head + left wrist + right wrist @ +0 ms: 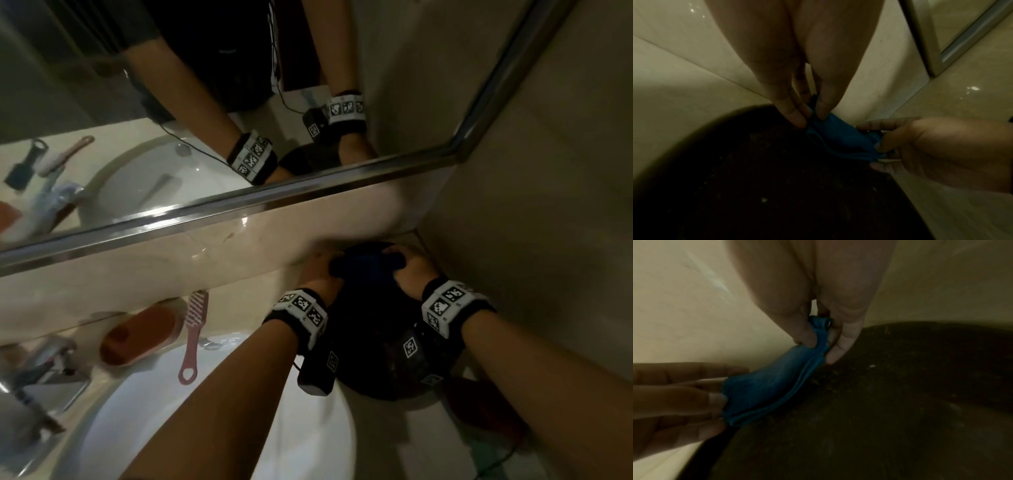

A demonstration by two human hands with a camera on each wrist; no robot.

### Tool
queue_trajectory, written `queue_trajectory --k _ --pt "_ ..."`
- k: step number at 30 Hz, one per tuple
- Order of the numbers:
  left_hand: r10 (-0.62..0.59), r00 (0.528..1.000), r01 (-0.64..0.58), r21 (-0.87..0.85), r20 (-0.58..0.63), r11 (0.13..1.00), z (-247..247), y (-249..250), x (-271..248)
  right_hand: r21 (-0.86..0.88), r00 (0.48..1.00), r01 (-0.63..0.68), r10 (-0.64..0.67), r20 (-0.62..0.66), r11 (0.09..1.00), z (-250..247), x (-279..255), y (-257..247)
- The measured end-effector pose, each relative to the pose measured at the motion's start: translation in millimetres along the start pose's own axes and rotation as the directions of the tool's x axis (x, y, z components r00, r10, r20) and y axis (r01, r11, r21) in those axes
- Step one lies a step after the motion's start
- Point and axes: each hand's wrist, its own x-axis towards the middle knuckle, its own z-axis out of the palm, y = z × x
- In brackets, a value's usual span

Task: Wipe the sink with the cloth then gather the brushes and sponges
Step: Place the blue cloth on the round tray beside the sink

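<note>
A blue cloth [370, 265] is stretched between both hands above a dark round basin [373, 342] in the counter's far right corner. My left hand [322, 272] pinches the cloth's left end, and my right hand [407, 270] pinches its right end. In the left wrist view the left hand [810, 116] nips the folded cloth [838, 139] between thumb and fingers. The right wrist view shows the right hand [821, 347] gripping the cloth [766, 389] the same way. A pink brush [193, 329] and an orange-brown brush [137, 339] lie behind the white sink [212, 428].
A metal faucet [44, 363] stands at the left of the sink. Another reddish-brown scrubber [479, 407] lies on the counter by my right forearm. A mirror [205, 102] with a metal frame runs along the back wall, and a tiled wall [531, 205] closes the right side.
</note>
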Motion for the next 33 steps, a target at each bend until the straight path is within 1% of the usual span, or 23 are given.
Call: queue_trajectory --k 3,7,10,13,15,18,20,22,24,26,29,33 --pt "-0.032 0.999 0.032 0.014 0.003 0.999 5 -2 8 -0.039 0.998 0.056 -0.057 -0.019 0.998 3 12 6" --pt "-0.017 1.0 0.018 0.031 -0.017 0.999 7 0 11 -0.04 0.999 0.052 -0.052 -0.015 0.998 5 28 12" --pt "-0.029 0.999 0.03 0.03 -0.036 0.999 6 1 9 -0.003 0.997 0.056 -0.056 -0.043 0.998 2 21 9" --pt "-0.06 0.998 0.06 0.032 0.003 0.998 5 1 4 0.01 0.998 0.042 -0.042 -0.042 0.999 1 13 12" --pt "-0.068 0.997 0.067 0.031 0.03 0.997 1 5 -1 0.005 1.0 0.007 -0.007 -0.029 1.0 -2 7 11" --pt "-0.035 0.998 0.033 0.033 0.049 0.999 -10 12 -14 -0.044 0.998 -0.056 0.057 0.009 0.997 -12 -5 5" --pt "0.014 0.999 -0.014 0.025 0.034 1.0 -17 13 -26 -0.103 1.0 -0.023 0.023 -0.004 0.994 -17 -18 -3" --pt "0.06 0.998 -0.061 0.073 0.015 0.995 -26 14 -42 -0.129 0.999 0.009 -0.014 -0.037 0.992 -23 -33 -11" --pt "0.058 0.998 -0.059 0.157 0.014 0.986 -35 17 -60 -0.143 0.998 0.043 -0.051 -0.048 0.989 -27 -51 -22" --pt "0.045 0.999 -0.049 0.24 0.023 0.969 -45 20 -77 -0.205 0.994 0.086 -0.097 -0.048 0.975 -32 -68 -33" --pt "0.035 0.999 -0.042 0.365 0.025 0.93 -65 21 -108 -0.314 0.992 0.102 -0.12 -0.038 0.944 -39 -104 -54" --pt "0.06 0.998 -0.037 0.447 -0.037 0.894 -95 21 -148 -0.448 0.985 0.147 -0.171 -0.015 0.882 -43 -146 -81"
